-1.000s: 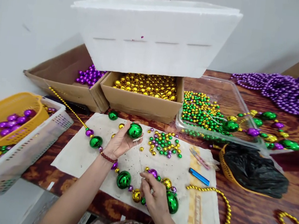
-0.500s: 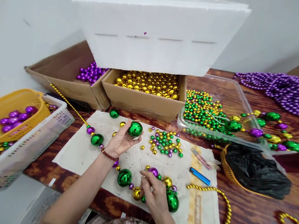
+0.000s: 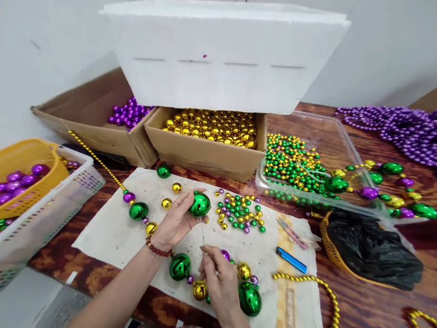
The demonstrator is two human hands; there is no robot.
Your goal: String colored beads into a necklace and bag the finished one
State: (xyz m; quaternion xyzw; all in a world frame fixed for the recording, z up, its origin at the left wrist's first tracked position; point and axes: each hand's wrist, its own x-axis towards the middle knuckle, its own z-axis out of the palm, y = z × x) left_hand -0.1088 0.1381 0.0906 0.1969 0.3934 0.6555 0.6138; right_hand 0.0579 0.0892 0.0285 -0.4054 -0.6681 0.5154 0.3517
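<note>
My left hand [image 3: 178, 217] grips a large shiny green ball [image 3: 200, 204] between thumb and fingers, above a white cloth [image 3: 115, 236]. Below it, my right hand [image 3: 217, 277] pinches a thin wire or string [image 3: 202, 230] that reaches up toward the ball. Under and around my hands lies a strand of big green [image 3: 180, 266], gold [image 3: 200, 290] and purple balls. Its left part ends in small gold beads [image 3: 97, 155] running up to a cardboard box. Small loose beads [image 3: 239, 212] are scattered right of the green ball.
Boxes of purple balls [image 3: 129, 113] and gold balls [image 3: 215, 125] stand behind under a white foam box [image 3: 221, 69]. A clear tray [image 3: 347, 142] of small beads, a blue lighter-like object [image 3: 292, 260], scissors [image 3: 291, 232] and a black bag [image 3: 374, 250] are at right; baskets [image 3: 55, 208] at left.
The green ball and my left hand are slightly lower, nearer my right hand, and less wire shows between them. The camera view has shifted a little.
</note>
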